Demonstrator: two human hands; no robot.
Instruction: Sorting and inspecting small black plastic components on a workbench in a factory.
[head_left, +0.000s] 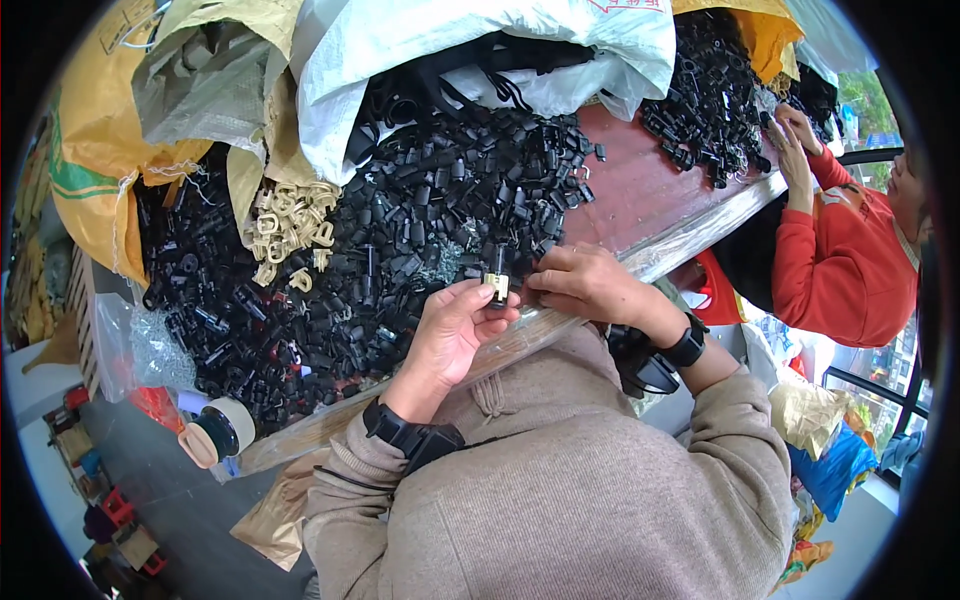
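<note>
Between the thumb and fingers of my left hand [452,328] is a small black plastic part [500,262] with a cream-coloured piece [497,287] set on it. It stands roughly upright over the table's near edge. My right hand [598,286] is beside it, fingers bent and pressed together; what they hold, if anything, is hidden. Just beyond both hands spreads a wide heap of black plastic parts [420,205]. Small shiny metal pieces [440,262] lie among them. To the left, a pile of cream plastic clips [290,222] spills from a paper-lined sack [215,100].
A white woven sack [480,50] lies over the far heap. At the left corner are a clear bag of small metal pieces [162,348] and a cup-like container [225,430]. Reddish tabletop [640,190] shows at right. A person in red [850,250] handles another black heap [710,95].
</note>
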